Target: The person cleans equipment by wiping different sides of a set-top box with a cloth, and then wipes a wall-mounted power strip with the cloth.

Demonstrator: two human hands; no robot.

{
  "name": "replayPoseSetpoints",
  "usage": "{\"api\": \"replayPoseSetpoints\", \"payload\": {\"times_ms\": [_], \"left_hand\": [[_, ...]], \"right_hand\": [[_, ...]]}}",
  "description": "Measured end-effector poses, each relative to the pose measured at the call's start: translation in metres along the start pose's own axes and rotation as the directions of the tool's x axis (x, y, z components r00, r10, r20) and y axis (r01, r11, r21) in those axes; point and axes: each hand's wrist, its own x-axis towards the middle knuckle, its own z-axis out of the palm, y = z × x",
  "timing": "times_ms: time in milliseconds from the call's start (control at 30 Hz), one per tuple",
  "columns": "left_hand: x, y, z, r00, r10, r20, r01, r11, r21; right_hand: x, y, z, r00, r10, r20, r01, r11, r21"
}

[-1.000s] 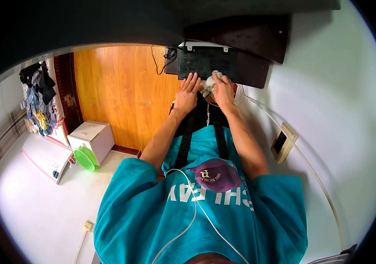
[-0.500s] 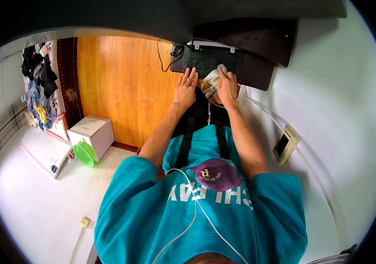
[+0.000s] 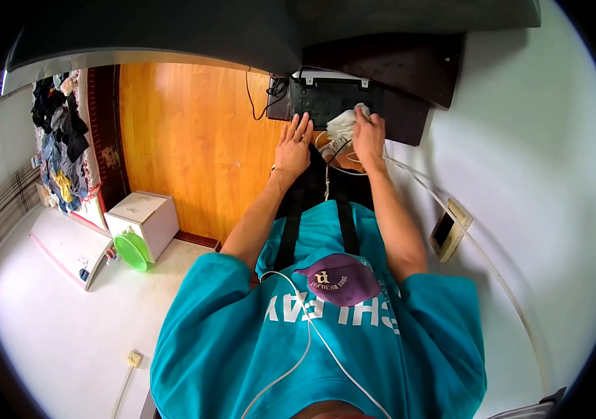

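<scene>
The left hand (image 3: 292, 150), nearly flat with fingers extended, apparently gripped nothing; the right hand (image 3: 369, 143) pinched a crumpled whitish cloth (image 3: 342, 126) at the near right edge of a black rectangular panel (image 3: 340, 98). Wiping seemed underway; another stroke would call for a firm pinch.

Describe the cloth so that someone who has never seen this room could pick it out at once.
Find the orange wood surface; to its right is a flat black device. By the device's near edge, the right hand holds the cloth. Crumpled and whitish, it stands out against the device's dark surface.
</scene>
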Motion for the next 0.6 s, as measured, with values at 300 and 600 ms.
{"api": "replayPoseSetpoints", "payload": {"times_ms": [300, 600], "left_hand": [[0.005, 0.0, -0.001, 0.998, 0.015, -0.059, -0.02, 0.996, -0.086], [0.047, 0.033, -0.022, 0.989, 0.146, -0.019, -0.147, 0.985, -0.095]], "right_hand": [[-0.024, 0.018, 0.016, 0.977, 0.213, -0.004, -0.209, 0.963, 0.171], [-0.064, 0.004, 0.011, 0.985, 0.127, -0.116, -0.09, 0.955, 0.282]]}}
